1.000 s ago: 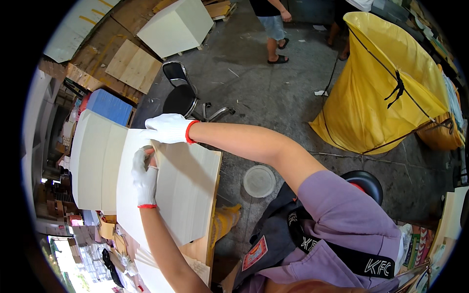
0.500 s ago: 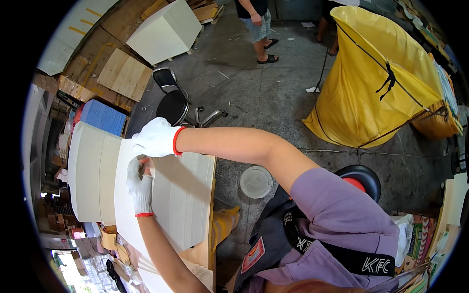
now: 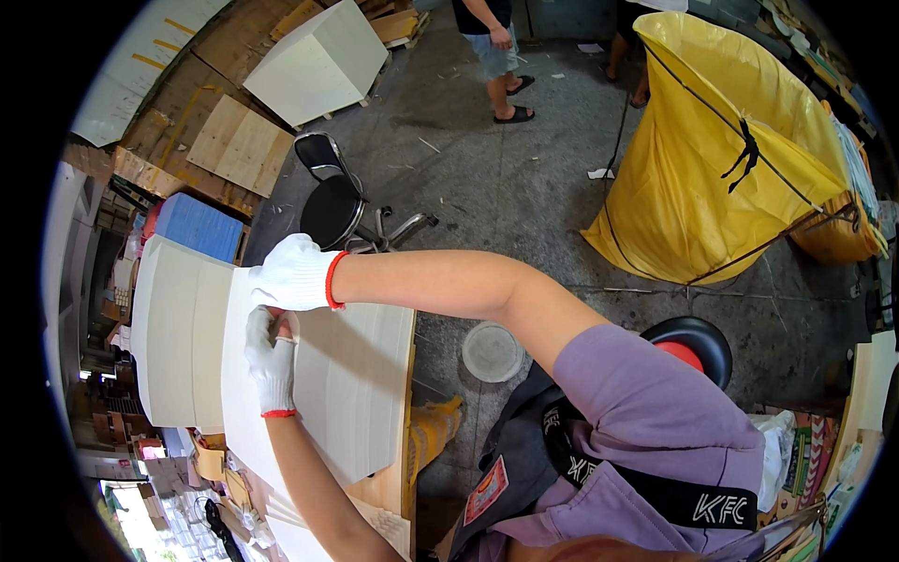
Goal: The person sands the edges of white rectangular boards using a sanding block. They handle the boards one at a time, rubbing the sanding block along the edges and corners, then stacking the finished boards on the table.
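My right hand (image 3: 298, 273), in a white knit glove with a red cuff, is closed over the far part of a stack of white sheets (image 3: 351, 403). Just below it, my left hand (image 3: 270, 361) wears a similar glove, with bare fingertips showing. Its fingers are curled inward, close under the right hand. A pale, rounded edge shows beside the left fingertips, too small to name. What either hand grips is hidden by the gloves. Another tall white stack (image 3: 183, 337) stands left of my hands.
A black swivel chair (image 3: 330, 214) stands beyond my right hand. At the right is a large yellow sack (image 3: 693, 178); a round stool (image 3: 707, 348) is behind my right arm. A white block-like stack (image 3: 318, 66) and blue stack (image 3: 198, 227) lie farther off. People stand at the back.
My right hand has shifted slightly downward in the picture, and my left hand has moved a little with it. Both stay together over the stack. The standing person's hand has moved slightly.
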A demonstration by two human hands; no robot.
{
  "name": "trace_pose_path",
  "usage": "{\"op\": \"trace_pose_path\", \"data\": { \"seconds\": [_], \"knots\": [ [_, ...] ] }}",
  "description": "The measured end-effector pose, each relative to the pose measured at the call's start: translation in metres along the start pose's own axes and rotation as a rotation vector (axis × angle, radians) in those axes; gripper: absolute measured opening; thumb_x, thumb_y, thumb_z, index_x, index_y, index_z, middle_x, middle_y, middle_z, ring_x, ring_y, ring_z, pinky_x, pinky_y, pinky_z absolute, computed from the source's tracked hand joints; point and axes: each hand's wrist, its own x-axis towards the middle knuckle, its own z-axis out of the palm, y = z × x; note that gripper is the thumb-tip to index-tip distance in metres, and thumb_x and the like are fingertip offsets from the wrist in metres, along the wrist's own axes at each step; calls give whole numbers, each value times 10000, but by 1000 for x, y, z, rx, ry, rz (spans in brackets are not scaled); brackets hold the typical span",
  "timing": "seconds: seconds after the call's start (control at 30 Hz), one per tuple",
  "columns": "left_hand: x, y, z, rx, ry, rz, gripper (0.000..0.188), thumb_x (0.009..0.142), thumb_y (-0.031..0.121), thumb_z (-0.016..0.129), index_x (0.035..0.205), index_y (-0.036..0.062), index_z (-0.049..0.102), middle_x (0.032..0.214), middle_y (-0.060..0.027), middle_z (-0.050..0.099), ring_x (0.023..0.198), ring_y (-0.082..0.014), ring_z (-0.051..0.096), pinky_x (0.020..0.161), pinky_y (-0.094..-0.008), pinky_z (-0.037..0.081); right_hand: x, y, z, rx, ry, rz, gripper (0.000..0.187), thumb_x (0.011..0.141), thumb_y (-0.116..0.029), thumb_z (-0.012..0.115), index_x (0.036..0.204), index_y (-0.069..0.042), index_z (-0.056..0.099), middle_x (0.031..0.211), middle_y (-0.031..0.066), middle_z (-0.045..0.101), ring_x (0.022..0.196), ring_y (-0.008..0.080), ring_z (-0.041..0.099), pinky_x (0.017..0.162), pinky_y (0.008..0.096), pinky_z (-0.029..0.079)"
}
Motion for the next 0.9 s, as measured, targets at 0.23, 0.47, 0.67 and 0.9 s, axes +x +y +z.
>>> {"op": "trace_pose_path", "data": {
  "seconds": [0.23,0.47,0.67,0.9],
  "knots": [
    [-1,8,-2,27,-17,-17,221,970,-57,625,1184,-8,647,1210,-113,679,1113,-220,673,996,-347,532,3,6,-17,263,-149,120,370,956,-408,571,1024,-103,770,867,149,758,856,354,759,651,520,551],
    [0,-1,-5,24,-18,-7,215,976,-57,617,1179,0,658,1266,-123,684,1140,-233,674,1021,-355,528,4,7,-26,365,-239,271,502,937,-455,501,1016,-31,758,927,216,764,899,394,756,747,509,571],
    [0,2,1,21,-24,5,229,979,-55,616,1197,3,656,1255,-124,690,1140,-240,675,1026,-362,527,1,19,-1,364,-164,230,523,943,-470,498,1014,-19,755,948,221,765,914,404,751,785,506,572],
    [-6,-12,-4,-1,15,-41,330,940,-38,640,1265,19,661,1277,-147,710,1195,-262,689,1051,-382,535,-4,11,-16,440,-211,323,430,976,-409,546,1063,-38,747,1068,238,759,1011,428,734,875,523,559]
  ]
}}
